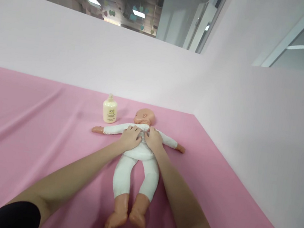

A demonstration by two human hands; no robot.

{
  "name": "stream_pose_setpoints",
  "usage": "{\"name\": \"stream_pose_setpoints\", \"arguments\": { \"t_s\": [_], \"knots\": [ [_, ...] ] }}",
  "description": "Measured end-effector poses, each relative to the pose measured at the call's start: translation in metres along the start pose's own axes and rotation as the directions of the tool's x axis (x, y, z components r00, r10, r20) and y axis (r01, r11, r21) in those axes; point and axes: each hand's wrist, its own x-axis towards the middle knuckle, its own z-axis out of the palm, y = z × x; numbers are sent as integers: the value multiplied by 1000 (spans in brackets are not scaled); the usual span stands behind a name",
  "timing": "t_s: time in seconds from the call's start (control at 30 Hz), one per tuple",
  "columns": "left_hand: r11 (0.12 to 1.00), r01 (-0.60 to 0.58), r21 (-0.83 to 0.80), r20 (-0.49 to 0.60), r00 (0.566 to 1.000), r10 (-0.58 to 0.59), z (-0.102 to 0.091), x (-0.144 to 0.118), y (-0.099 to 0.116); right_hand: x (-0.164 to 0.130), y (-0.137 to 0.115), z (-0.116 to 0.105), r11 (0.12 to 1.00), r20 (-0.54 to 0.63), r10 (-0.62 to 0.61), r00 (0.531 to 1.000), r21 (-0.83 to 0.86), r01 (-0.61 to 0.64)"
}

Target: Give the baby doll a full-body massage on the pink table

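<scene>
Resting on the baby doll (140, 153), grip unclear: left hand (130, 137), right hand (154, 138); cream-coloured bottle (109, 111) left of its head, white wall (93, 48) beyond.

Pink sheet (25, 121) open left of the doll (142, 152)
Bottle (109, 112) stands near its arm (118, 128); white wall (92, 52) bars the far side.

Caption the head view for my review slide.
Left hand and right hand on the torso of a baby doll in white, lying arms outstretched on pink sheeting near a yellowish bottle.
</scene>
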Motion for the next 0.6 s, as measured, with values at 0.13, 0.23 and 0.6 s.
{"name": "stream_pose_setpoints", "arguments": {
  "t_s": [0.13, 0.23, 0.6],
  "knots": [
    [999, 45, -25, -18, 999, -46, 4, 4, -5, 3, 7, -3, 995, 70, 87, 994, -49, -84],
    [998, 64, -21, -26, 998, -64, 6, 6, -10, 3, 11, -7, 985, 141, 171, 975, -63, -164],
    [987, 155, 41, 34, 987, -157, 4, 6, -21, 0, 14, -19, 950, 322, 307, 896, -155, -270]
  ]
}}
